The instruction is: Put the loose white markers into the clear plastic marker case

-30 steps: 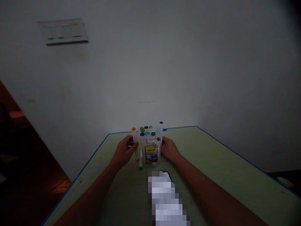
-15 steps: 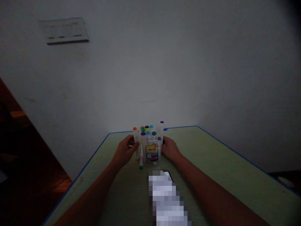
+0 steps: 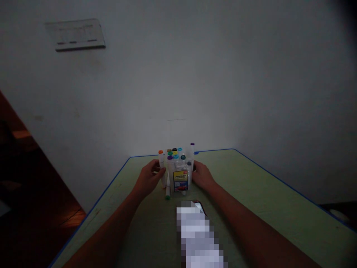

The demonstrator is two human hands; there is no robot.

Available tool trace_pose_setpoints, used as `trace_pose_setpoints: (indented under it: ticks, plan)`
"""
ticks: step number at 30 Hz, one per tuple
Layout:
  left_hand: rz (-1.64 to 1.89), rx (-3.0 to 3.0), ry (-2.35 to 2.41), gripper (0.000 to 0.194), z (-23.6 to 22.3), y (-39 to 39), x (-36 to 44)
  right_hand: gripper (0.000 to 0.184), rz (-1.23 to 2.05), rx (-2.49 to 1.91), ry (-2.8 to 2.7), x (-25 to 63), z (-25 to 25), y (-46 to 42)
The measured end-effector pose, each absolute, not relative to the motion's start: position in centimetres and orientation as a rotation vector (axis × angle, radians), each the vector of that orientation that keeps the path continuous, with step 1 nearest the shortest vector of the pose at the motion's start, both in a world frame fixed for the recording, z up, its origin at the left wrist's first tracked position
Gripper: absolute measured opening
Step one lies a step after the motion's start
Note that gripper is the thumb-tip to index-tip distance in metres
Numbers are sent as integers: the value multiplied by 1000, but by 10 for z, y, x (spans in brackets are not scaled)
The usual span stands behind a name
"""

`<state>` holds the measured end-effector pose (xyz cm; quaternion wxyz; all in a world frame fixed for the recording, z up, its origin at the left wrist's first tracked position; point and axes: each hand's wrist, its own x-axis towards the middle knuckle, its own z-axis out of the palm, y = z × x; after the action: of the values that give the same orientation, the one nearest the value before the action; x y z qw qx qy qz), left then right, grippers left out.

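A clear plastic marker case (image 3: 180, 181) with a yellow and blue label stands upright on the table, holding several markers with coloured caps. At its left side, my left hand (image 3: 150, 176) grips an upright white marker with an orange cap (image 3: 161, 160) between thumb and fingers. A green-ended marker (image 3: 167, 191) lies beside the case, near that hand. My right hand (image 3: 203, 175) is closed at the case's right side, its fingertips partly hidden by the case. Right above those fingers rises a purple-capped marker (image 3: 192, 150), taller than the others.
The pale green table (image 3: 251, 186) has a blue edge and meets a grey wall (image 3: 195, 74). A phone (image 3: 198, 206), mostly blurred out by blocks, lies between my forearms. A flat panel (image 3: 79, 35) is fixed high on the wall. Dark floor shows at the left.
The view has shifted very slightly. Both hands, the case and the markers keep the same places.
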<state>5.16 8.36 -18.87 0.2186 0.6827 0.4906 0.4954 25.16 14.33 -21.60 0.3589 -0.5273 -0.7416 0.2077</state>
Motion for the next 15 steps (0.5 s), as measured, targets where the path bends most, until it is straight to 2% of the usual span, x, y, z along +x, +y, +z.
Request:
trace_pose_setpoints:
  ticks: [15]
  plan:
    - [1386, 1865, 1361, 26, -187, 84, 53, 16, 533, -1381, -1915, 252, -214, 142]
